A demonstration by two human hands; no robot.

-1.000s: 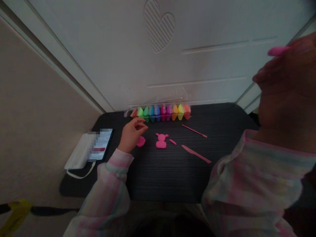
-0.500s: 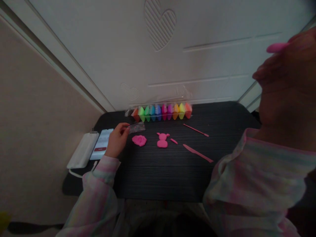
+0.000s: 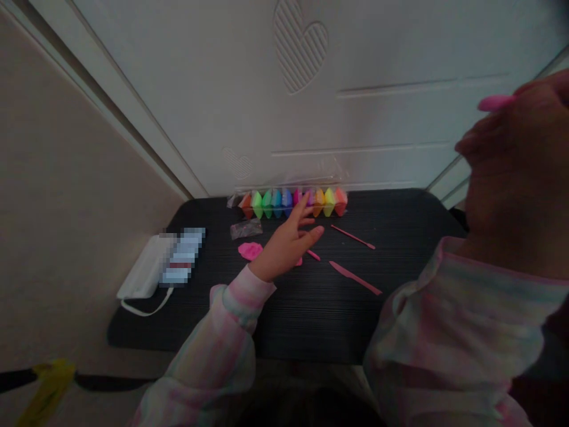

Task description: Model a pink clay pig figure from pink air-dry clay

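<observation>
My left hand (image 3: 287, 246) hovers over the middle of the table, fingers spread and holding nothing. Beneath it a pink clay figure is almost wholly covered; only a bit of its body (image 3: 299, 261) shows. A short pink clay roll (image 3: 313, 255) lies by my thumb, and a flattened pink clay lump (image 3: 249, 251) is left of the hand. My right hand (image 3: 518, 160) is raised high at the right, close to the camera, with a pink piece (image 3: 494, 104), seemingly clay, sticking out of its closed fingers. Farther right on the table are a thin pink modelling tool (image 3: 353, 236) and a pink plastic knife (image 3: 354, 277).
A row of coloured clay packs (image 3: 278, 204) in clear wrap stands along the back, before a white panelled door (image 3: 391, 112). A crumpled clear wrapper (image 3: 246, 229) lies in front. At left are a phone (image 3: 184, 258) with a cable and a white block-like object (image 3: 144, 267).
My left hand has left the clear wrapper and moved right, over the pink figure, its fingers now spread. The right hand stays raised with the pink piece, slightly lower in view.
</observation>
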